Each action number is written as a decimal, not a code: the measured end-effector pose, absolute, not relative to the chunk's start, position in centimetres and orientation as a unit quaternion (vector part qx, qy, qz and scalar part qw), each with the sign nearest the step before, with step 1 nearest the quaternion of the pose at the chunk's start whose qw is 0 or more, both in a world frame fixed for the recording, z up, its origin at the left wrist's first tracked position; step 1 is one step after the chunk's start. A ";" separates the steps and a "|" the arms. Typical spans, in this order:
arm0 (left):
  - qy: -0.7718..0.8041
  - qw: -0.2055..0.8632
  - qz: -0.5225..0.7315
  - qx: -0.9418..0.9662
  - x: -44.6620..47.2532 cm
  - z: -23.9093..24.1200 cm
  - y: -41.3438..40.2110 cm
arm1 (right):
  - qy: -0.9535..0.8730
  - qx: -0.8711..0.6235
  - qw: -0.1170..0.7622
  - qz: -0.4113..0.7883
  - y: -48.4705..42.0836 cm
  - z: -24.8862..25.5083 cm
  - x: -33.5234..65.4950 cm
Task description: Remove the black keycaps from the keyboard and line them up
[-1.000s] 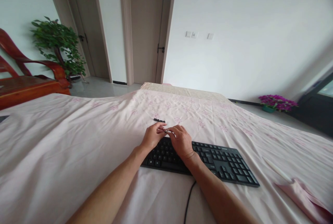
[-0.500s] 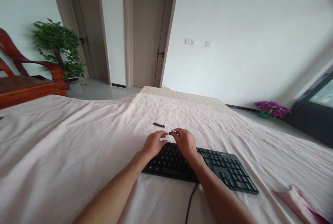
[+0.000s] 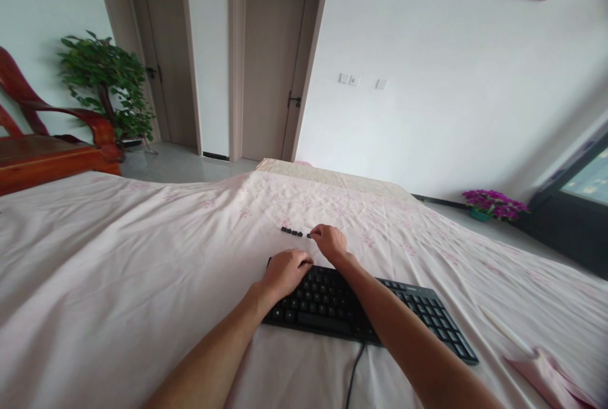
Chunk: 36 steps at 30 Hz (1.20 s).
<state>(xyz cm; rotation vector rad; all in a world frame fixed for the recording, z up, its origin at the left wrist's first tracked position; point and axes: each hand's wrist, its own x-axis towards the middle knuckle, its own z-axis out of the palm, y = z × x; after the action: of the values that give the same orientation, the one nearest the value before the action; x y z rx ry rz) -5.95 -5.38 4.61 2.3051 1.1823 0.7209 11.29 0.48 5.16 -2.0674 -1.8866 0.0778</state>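
A black keyboard (image 3: 408, 317) lies on a pale pink floral sheet (image 3: 118, 257), its cable (image 3: 354, 377) running toward me. My left hand (image 3: 285, 273) rests curled on the keyboard's left end. Beyond the keyboard's far edge, my right hand (image 3: 329, 241) reaches to a short row of loose black keycaps (image 3: 291, 232) on the sheet. Its fingers are pinched at the row's right end on something small and dark, with a thin metal piece showing.
A bunched fold of pink cloth (image 3: 551, 364) lies at the right near edge. A red wooden chair (image 3: 57, 149) and a potted plant (image 3: 107, 89) stand at the left. Doors are behind, purple flowers (image 3: 494, 203) on the floor at the right.
My right hand has moved off the keyboard and forward to the row of keycaps. My left hand has drawn back and settled on the keyboard. The camera has tilted up slightly.
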 end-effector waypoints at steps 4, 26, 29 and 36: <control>0.424 0.224 0.263 0.837 -6.0 4.6 -5.3 | -0.674 -0.719 0.168 0.030 1.3 4.6 11.3; 0.418 0.218 0.267 0.840 -6.0 4.3 -5.2 | -0.683 -0.690 0.233 0.059 0.6 6.1 11.2; 0.418 0.221 0.267 0.839 -5.9 4.3 -5.2 | -0.692 -0.657 0.290 0.068 -0.9 7.5 11.6; 0.417 0.211 0.260 0.845 -5.9 4.3 -5.3 | -0.713 -0.593 0.369 0.066 -6.1 9.1 13.3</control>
<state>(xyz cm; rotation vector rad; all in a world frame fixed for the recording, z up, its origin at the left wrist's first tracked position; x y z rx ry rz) -5.91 -5.27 4.28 2.3472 1.1595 0.7232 13.27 -6.10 9.11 -1.5211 -1.8303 0.1694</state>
